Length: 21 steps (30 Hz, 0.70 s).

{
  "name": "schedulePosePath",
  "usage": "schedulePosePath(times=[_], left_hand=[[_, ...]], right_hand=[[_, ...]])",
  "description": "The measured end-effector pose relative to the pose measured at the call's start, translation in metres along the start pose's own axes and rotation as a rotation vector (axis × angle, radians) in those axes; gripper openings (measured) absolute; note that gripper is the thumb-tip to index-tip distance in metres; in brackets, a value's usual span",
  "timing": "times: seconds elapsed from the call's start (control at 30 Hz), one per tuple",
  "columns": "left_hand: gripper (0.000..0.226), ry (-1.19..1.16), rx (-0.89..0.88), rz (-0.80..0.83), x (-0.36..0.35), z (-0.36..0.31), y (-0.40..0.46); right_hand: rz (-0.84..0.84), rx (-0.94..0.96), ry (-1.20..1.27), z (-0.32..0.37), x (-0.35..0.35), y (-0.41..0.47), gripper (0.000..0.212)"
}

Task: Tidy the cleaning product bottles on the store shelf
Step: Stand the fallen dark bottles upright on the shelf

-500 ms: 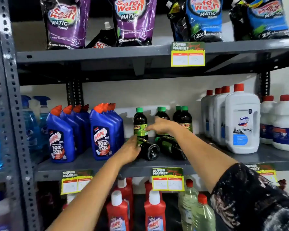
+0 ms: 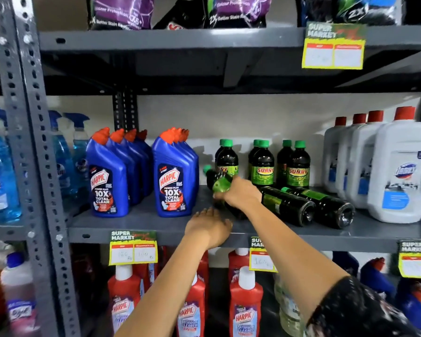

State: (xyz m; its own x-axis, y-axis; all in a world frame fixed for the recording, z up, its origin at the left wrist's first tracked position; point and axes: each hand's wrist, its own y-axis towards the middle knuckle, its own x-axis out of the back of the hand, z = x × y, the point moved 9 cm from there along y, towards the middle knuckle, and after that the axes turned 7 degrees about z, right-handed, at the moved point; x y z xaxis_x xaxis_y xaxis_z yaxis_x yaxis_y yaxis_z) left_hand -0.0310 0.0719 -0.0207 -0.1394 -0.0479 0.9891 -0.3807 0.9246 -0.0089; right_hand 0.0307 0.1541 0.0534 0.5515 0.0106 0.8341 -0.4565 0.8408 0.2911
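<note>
On the middle shelf (image 2: 141, 227), the right hand (image 2: 241, 194) has its fingers (image 2: 219, 196) wrapped around the green label of a dark bottle (image 2: 215, 181), which is tilted with its green cap toward the blue toilet-cleaner bottles (image 2: 175, 176) and its base near the shelf's front edge. The left hand (image 2: 210, 226) hovers just in front of that edge, fingers loosely spread and holding nothing.

Two more dark bottles lie on their sides toward the shelf's right half: one (image 2: 287, 206) just beside the right wrist, the other (image 2: 326, 205) beside it, both with bases pointing at the front edge. Upright dark bottles (image 2: 263, 164) of the same kind stand in short rows along the back.

The bottle looks like rigid plastic, full of dark liquid, so probably moderately heavy for its size and smooth-sided; the labelled middle gives the surest hold, and the cap end is likely too narrow to steer by. Lying round bottles can roll, and their bases sit near the front edge, so a nudge could send one off.

Open room is the bare strip of shelf between the toilet cleaners and the fallen bottles, in front of the standing rows. The white jugs (image 2: 404, 176) close off the right end, and the shelf above (image 2: 156, 37) leaves ample height for standing a bottle up.
</note>
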Motion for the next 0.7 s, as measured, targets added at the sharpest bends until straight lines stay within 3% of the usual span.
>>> schedulePosePath(times=[0.13, 0.27, 0.4, 0.5, 0.6, 0.7], left_hand=[[0.062, 0.002, -0.011, -0.027, 0.002, 0.000, -0.005], [0.062, 0.003, -0.018, -0.041, 0.004, -0.001, -0.010], [0.062, 0.025, -0.012, -0.011, 0.003, -0.002, -0.012], [0.064, 0.040, 0.004, 0.013, 0.001, 0.000, -0.010], [0.065, 0.032, 0.002, 0.026, 0.000, -0.001, -0.009], [0.064, 0.041, 0.002, 0.029, -0.001, -0.001, -0.008]], right_hand=[[-0.094, 0.175, 0.723, -0.004, -0.004, -0.006, 0.083], [0.033, 0.193, 0.945, -0.014, -0.017, -0.004, 0.082], [0.145, 0.202, 0.867, -0.011, -0.008, -0.003, 0.096], [-0.056, 0.240, 0.658, 0.003, 0.044, 0.001, 0.105], [-0.303, 0.276, 0.270, 0.037, 0.103, 0.007, 0.087], [-0.314, 0.205, -0.106, 0.066, 0.117, 0.015, 0.068]])
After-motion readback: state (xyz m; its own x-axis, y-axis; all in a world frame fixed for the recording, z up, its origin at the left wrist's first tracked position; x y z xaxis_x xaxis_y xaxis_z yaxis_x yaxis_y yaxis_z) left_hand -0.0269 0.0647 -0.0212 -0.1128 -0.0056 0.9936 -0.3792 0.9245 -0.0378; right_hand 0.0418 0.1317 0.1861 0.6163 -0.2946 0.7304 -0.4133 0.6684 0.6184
